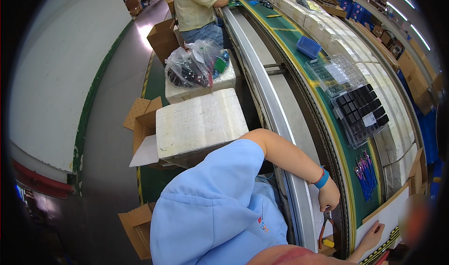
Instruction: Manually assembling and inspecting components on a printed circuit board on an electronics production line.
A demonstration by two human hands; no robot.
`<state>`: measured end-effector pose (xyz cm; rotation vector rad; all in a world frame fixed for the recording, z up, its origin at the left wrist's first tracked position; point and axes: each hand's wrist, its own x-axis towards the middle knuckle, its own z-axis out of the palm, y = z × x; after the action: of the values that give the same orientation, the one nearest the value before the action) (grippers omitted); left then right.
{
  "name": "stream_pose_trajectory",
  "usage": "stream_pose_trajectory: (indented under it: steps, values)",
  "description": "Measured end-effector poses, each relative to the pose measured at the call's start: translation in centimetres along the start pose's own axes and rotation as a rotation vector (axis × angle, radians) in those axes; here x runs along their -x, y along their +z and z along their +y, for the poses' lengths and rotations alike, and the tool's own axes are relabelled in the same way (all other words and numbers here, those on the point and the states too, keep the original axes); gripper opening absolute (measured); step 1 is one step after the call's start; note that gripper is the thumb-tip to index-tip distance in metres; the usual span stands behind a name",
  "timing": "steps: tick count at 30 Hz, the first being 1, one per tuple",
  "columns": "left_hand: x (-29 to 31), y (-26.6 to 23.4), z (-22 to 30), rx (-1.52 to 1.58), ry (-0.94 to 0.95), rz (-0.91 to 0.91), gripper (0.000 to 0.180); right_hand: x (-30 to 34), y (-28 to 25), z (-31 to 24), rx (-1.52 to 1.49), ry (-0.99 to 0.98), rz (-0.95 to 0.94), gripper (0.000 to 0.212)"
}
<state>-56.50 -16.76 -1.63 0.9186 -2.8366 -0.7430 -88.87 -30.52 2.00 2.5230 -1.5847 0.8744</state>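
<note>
My left hand [329, 196], with a blue band at the wrist, reaches down over the conveyor's near edge. Its closed fingers meet the head end of orange-handled pliers [323, 231], whose handles are spread and point downward. At the lower right my right hand [372, 235] rests on a white board [386, 212], its fingers curled; whatever they pinch is too small to make out. A yellow object [328, 243] is beside the pliers. Beyond the board, a bundle of blue and pink wire leads [366, 175] sits on the green belt [358, 158].
Farther along the belt are a clear compartment case [360, 109] of black blocks and a blue bin [308, 47]. White foam boxes [201, 120] stand to my left, one bearing bagged parts [194, 66]. A co-worker [199, 7] sits at the far end. A metal rail [273, 103] borders the line.
</note>
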Motion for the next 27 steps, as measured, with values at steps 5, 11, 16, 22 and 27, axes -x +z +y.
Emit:
stream_pose_trajectory:
  steps: [5, 11, 16, 22, 27]
  values:
    - [0.5, -0.2, 0.2, 0.015, -0.034, -0.004, 0.036, -0.3, 0.8, 0.0, -0.015, -0.007, -0.009, 0.033]
    - [-1.3, 2.2, -2.5, 0.051, -0.052, -0.138, 0.038, -0.2, 0.1, -0.2, 0.02, -0.005, -0.013, 0.033]
    - [-1.1, 2.3, -4.3, -0.104, -0.141, -0.259, 0.034, -0.2, 0.5, 0.3, 0.017, 0.009, -0.014, 0.034]
    - [-1.2, 2.8, -4.6, -0.082, -0.111, -0.204, 0.035, -0.2, 0.3, 0.3, 0.031, 0.012, -0.014, 0.034]
    - [-0.9, 2.3, -3.9, -0.071, -0.112, -0.181, 0.034, -0.4, 0.5, 0.2, 0.011, -0.001, -0.02, 0.035]
